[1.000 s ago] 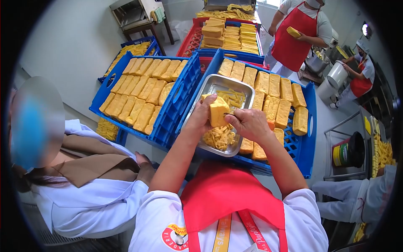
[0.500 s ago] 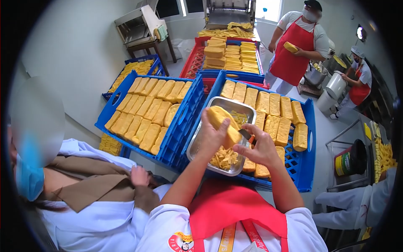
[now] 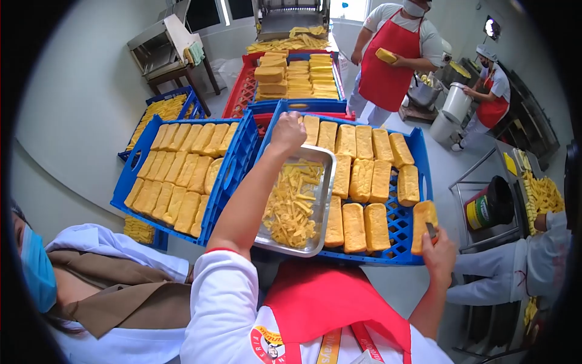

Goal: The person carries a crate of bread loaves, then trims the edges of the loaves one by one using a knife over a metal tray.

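Observation:
My left hand [image 3: 288,131] reaches over the metal tray's far end, its fingers curled on a loaf at the far left corner of the right blue crate [image 3: 397,253]; the hand hides most of that loaf. My right hand [image 3: 440,257] is closed on a small knife [image 3: 431,230] with an orange and dark handle. Its blade lies against a golden loaf of bread [image 3: 422,217], standing at the crate's near right corner; whether the fingers also grip this loaf is unclear. The metal tray [image 3: 328,182] rests on the crate's left side, holding yellow crust trimmings [image 3: 291,209].
Another blue crate [image 3: 130,176] full of loaves stands left. Behind is a red crate [image 3: 245,85] with stacked bread. A person in a brown-collared coat [image 3: 109,285] is close on my left. A person in a red apron [image 3: 391,60] holds a loaf. A black bucket [image 3: 491,203] stands right.
The loaf that was in my hands over the tray is now at the crate's right corner, beside my right hand. My left hand has moved to the far left corner. The view has shifted right.

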Demonstrator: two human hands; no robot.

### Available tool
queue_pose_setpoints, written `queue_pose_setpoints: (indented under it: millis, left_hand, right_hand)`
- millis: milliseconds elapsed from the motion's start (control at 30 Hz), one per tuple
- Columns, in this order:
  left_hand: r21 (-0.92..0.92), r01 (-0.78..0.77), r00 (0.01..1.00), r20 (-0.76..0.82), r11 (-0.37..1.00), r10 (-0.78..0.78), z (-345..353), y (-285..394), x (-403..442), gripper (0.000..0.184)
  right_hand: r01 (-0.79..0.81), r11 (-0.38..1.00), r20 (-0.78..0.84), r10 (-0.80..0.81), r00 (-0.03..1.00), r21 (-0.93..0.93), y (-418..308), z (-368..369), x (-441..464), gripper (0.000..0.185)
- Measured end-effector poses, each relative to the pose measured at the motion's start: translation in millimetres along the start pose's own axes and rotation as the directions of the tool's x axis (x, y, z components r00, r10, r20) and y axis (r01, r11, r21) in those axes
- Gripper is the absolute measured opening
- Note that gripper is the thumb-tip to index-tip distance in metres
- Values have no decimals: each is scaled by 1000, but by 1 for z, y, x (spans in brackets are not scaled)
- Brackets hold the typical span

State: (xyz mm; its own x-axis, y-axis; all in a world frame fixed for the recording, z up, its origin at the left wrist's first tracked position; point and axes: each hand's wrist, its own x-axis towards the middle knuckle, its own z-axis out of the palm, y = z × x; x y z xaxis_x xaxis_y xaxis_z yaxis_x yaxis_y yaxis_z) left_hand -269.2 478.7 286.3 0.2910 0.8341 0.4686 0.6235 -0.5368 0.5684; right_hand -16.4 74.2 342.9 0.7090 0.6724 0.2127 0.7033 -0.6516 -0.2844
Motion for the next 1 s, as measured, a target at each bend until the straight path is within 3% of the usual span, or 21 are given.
queue_pose_setpoints:
  millis: [67,100,167,200,267,300,367,467,533,667,767,900,1000]
  left_hand:
    - [185,123,985,96,975,-142,27,-26,24,40]
    - [179,111,987,95,978,-129,30,-26,28,40]
    - [287,209,906,303,935,-296,38,-24,37,49]
    - [274,194,913,300,942,-275,47,-28,42,49]
    - [355,259,821,409,898,-399,64,-27,42,64]
    - [334,257,827,410,907,-385,68,-24,43,64]
    - [453,383,694,433,805,-575,57,-9,41,85]
    - [481,411,667,421,775,-615,63,-13,41,95]
    - [472,423,647,440,773,-623,66,-15,49,102]
    - [550,419,586,444,722,-678,56,7,61,106]
    - [444,592,537,405,672,-740,60,1,64,126]
    - [315,644,547,448,697,-707,74,-35,63,145]
    - [369,638,545,404,676,-735,70,-16,54,135]
  right_hand:
    - [3,998,35,0,999,-67,0,0,-7,31]
    - [0,991,84,12,996,-134,-1,1,-12,27]
    - [-7,992,126,23,992,-126,3,11,-15,23]
    - [1,993,178,20,984,-120,5,17,-14,20]
    - [-1,988,111,18,994,-151,-2,25,-19,16]
    - [31,988,113,-14,993,-149,-5,24,-22,16]
    - [67,985,109,-50,993,-158,-4,28,-21,17]
    - [35,966,105,-9,994,-254,8,38,-16,19]
    - [-36,996,-20,34,999,-78,16,39,-12,21]
    - [-54,998,46,57,997,-44,20,30,-13,20]
    - [-4,979,177,42,983,-206,8,30,-18,19]
    - [-9,967,185,58,981,-256,8,35,-17,26]
    - [62,995,213,-44,976,-80,-9,29,-19,37]
